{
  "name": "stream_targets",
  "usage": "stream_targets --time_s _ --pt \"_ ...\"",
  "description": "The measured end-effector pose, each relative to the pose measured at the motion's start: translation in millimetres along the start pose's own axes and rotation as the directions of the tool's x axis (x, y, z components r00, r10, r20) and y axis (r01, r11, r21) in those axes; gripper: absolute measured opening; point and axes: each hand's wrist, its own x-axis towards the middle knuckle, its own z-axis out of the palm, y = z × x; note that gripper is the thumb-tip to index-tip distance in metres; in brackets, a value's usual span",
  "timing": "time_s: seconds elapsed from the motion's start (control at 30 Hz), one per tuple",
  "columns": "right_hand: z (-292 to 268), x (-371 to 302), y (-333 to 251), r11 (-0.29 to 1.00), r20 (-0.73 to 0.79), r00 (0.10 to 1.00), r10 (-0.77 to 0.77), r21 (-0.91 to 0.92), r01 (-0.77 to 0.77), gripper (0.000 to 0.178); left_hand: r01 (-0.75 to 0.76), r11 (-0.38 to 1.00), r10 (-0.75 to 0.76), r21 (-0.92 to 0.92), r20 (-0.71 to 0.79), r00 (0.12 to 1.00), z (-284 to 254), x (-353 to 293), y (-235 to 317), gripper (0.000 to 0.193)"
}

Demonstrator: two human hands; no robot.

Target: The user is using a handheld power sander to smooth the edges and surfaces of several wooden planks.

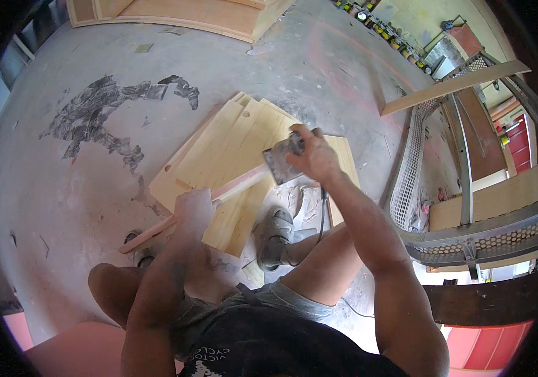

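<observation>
Sander [283,164] sits gripped tight in the right hand [311,157], pressed on the end of a long wood strip [193,210]. Fingers of the left hand [193,210] wrap around that strip lower down and hold it over a pile of pale boards [231,151] on the grey floor [80,188]. A black cord [323,213] hangs by the knee. If the strip slips, the sander could jump toward the fingers, or the cord could snag.

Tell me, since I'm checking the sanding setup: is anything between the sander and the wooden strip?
Nothing visible. The right hand holds the sander at the upper end of the wooden strip, apparently touching it, while the left hand grips the strip lower down, over the boards.
</observation>
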Motion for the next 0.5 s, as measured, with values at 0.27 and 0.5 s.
stream_targets --time_s 0.27,0.5 --pt "-1 20 5 0.971 0.018 0.971 0.240 0.002 -0.240 0.071 -0.025 1.000 0.025 -0.009 -0.018 1.000 -3 -2 -3 0.041" --pt "20 -21 -89 0.999 0.147 0.989 0.009 0.044 -0.015 0.069 0.024 1.000 -0.024 0.002 0.040 0.999 -4 -2 0 0.042"
